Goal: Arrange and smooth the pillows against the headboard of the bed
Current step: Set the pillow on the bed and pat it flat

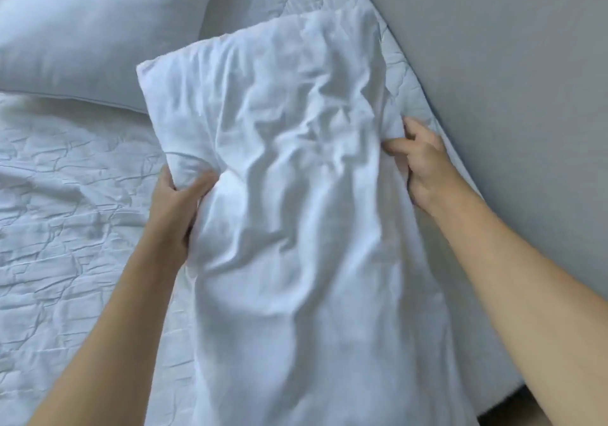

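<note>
A white, wrinkled pillow [283, 195] fills the middle of the view, its long axis running from near me toward the far side of the bed. My left hand [179, 208] grips its left edge, thumb on top and fingers under the fabric. My right hand [424, 165] pinches its right edge, next to the grey headboard [510, 80]. A second, smoother pillow [92, 31] lies at the far left on the bed, apart from the one I hold.
The quilted white mattress cover [65, 212] is creased and spreads to the left and under the pillow. The grey headboard runs diagonally along the right side. A dark gap [533, 402] shows at the bed's lower right corner.
</note>
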`<act>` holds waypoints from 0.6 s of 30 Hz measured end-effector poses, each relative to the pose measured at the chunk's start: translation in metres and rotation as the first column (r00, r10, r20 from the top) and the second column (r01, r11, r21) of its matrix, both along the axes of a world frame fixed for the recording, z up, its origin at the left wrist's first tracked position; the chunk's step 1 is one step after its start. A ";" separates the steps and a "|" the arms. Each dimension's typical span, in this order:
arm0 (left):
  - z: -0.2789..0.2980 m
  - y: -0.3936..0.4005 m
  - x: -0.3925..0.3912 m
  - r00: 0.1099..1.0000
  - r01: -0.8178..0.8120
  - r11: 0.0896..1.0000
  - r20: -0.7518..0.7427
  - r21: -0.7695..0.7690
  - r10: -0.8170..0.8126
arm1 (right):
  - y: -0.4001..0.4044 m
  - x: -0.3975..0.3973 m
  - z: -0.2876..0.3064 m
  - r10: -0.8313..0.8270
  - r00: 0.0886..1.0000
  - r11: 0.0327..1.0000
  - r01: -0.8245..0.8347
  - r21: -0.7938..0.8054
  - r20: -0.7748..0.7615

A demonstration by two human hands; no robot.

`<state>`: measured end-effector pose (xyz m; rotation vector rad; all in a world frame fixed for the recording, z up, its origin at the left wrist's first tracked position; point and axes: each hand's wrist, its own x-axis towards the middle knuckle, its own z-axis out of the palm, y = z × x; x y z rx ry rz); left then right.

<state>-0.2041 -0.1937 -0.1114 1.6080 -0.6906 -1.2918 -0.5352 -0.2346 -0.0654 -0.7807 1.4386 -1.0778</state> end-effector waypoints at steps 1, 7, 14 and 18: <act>-0.005 0.005 -0.001 1.000 -0.026 1.000 -0.008 0.007 0.026 | 0.000 -0.009 -0.004 -0.053 0.999 0.999 0.053 0.010 0.010; -0.015 0.135 0.002 0.980 0.119 0.949 0.121 0.293 -0.161 | 0.134 -0.053 -0.052 0.060 0.969 0.964 0.006 0.264 -0.241; -0.015 0.244 -0.049 0.970 0.225 0.898 -0.005 0.379 -0.241 | 0.252 -0.046 -0.040 0.166 0.949 0.946 -0.076 0.315 -0.268; -0.011 0.265 -0.091 0.977 0.213 0.885 -0.067 0.415 -0.203 | 0.240 -0.084 -0.009 0.055 0.922 0.980 0.023 0.196 -0.383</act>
